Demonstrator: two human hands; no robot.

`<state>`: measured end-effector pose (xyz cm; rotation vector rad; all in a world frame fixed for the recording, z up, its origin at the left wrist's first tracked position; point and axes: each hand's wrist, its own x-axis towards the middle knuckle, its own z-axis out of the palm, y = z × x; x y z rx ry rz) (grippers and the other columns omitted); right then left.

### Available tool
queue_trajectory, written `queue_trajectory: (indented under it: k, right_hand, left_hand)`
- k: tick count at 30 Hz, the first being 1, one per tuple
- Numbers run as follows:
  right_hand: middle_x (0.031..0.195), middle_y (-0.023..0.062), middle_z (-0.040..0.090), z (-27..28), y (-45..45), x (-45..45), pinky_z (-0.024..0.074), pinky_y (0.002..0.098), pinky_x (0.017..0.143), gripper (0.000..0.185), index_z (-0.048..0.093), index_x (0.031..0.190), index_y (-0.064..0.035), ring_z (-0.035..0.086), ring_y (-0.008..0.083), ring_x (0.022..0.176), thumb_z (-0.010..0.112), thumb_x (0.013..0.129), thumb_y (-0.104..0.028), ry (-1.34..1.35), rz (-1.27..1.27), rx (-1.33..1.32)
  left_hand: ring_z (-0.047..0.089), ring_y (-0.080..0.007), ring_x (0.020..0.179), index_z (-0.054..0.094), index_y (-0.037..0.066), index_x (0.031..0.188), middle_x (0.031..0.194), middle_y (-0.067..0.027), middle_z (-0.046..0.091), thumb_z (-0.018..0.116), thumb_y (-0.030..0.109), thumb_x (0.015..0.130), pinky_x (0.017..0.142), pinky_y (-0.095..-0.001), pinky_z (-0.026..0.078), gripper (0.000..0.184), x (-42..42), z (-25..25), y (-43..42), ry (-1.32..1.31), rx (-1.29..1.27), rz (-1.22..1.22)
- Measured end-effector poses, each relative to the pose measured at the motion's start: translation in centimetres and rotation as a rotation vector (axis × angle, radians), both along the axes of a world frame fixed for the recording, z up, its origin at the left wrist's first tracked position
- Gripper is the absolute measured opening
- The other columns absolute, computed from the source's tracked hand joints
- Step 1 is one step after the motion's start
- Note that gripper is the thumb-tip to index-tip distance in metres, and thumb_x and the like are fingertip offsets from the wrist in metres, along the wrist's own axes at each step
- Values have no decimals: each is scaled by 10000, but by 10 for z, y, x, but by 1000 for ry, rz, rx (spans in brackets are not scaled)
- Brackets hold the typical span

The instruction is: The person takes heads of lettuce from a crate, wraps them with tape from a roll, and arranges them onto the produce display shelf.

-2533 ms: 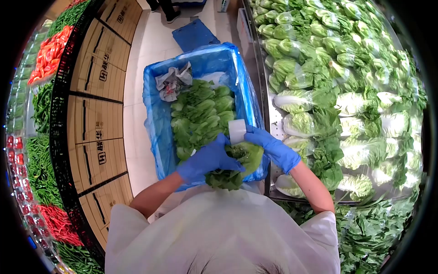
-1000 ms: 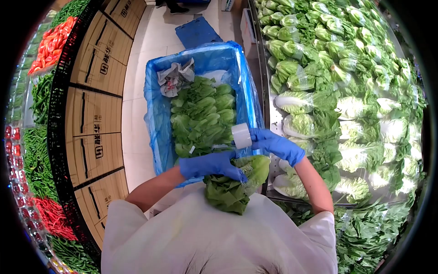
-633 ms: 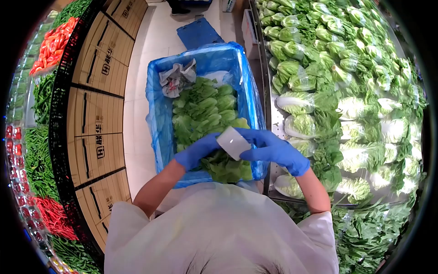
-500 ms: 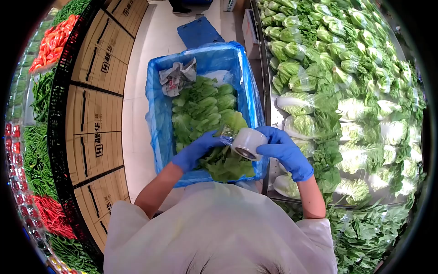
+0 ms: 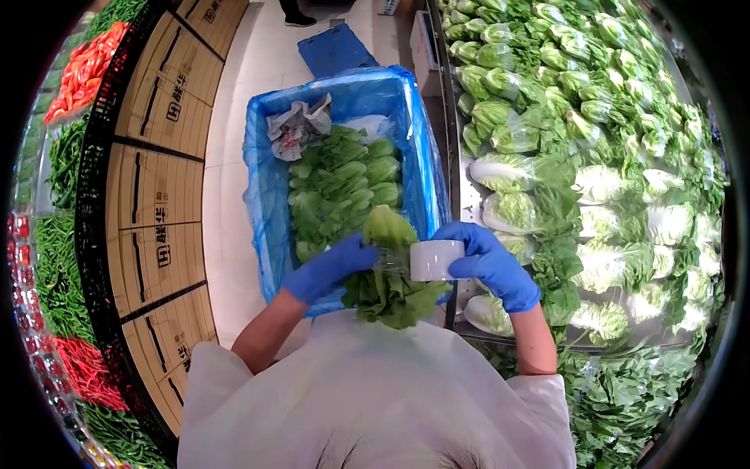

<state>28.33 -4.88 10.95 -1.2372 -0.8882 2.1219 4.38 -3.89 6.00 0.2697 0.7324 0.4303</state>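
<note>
Hands: 2 gloved, left hand (image 5: 332, 270) and right hand (image 5: 498, 268). 1 tape roll (image 5: 434, 261), 1 held lettuce (image 5: 394, 299), 1 blue crate (image 5: 426, 156), 1 crumpled newspaper (image 5: 299, 130). Crate lettuces (image 5: 341, 184): overlapped, no exact count.

blue-lined crate (image 5: 426, 156) with leafy lettuces (image 5: 344, 176), crumpled paper (image 5: 298, 129) in its far left corner

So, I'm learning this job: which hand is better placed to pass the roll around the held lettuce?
Probably the right hand: it holds the roll close beside the lettuce. The left hand seems occupied, gripping the lettuce from the other side.
</note>
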Motion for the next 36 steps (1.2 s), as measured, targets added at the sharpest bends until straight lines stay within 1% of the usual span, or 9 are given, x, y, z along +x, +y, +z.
queue_trajectory:
  k: [4,13,20,22,23,25,30,32,36]
  right_hand:
    - [879,12,573,0,9,-13,446,225,734,339,560,972,-29,541,81,786,657,648,-36,-235,87,50]
    - [805,-13,560,23,33,-2,423,203,656,302,577,929,-45,506,54,740,714,688,-164,-136,220,190]
    - [814,-9,568,40,52,8,438,214,671,251,588,904,-47,520,68,749,691,691,-130,-278,332,271]
    - [813,-3,571,29,62,38,444,215,665,228,591,892,-40,524,72,739,679,701,-126,-1020,188,364]
    - [813,-3,571,17,55,55,444,215,665,228,591,892,-40,524,72,739,679,701,-126,-1025,177,366]
    - [807,3,572,-14,46,78,448,219,646,231,586,886,-36,523,70,722,679,702,-140,-657,-145,245]
    - [848,36,575,-7,34,47,467,251,680,279,567,943,-22,550,100,762,657,705,-136,-319,-325,227]
    - [905,74,568,17,29,28,473,275,719,303,552,973,-11,569,148,798,626,713,-148,375,-602,65]
    - [889,127,564,20,33,-4,485,335,772,357,537,978,-7,579,239,803,606,670,-174,359,-403,139]
  left_hand:
    - [555,-119,859,463,63,1145,981,-31,556,632,231,799,768,-267,474,419,16,-5,4,164,260,7]
    - [581,-175,884,455,47,1170,997,-65,562,528,247,839,824,-319,481,393,13,-2,-9,-22,-45,104]
    - [569,-184,930,427,37,1196,1035,-91,551,577,294,815,822,-343,486,483,12,-17,0,35,97,66]
    - [561,-215,943,406,29,1204,1049,-117,535,597,345,798,827,-376,483,549,0,-35,17,-778,317,167]
    - [558,-225,947,399,26,1207,1054,-125,530,604,363,792,828,-386,482,572,-9,-34,24,-1064,369,175]
    - [549,-247,965,384,22,1211,1086,-144,510,637,404,754,834,-406,477,648,-28,5,33,-896,455,158]
    - [543,-270,1015,379,12,1208,1019,-124,550,677,431,711,909,-389,438,715,-16,39,34,-197,376,309]
    - [544,-244,1015,414,15,1197,1038,-114,552,686,374,710,915,-376,434,664,-19,14,42,115,449,68]
    - [519,-224,1075,436,15,1213,1171,-114,524,598,270,791,943,-334,405,519,4,18,37,368,297,-32]
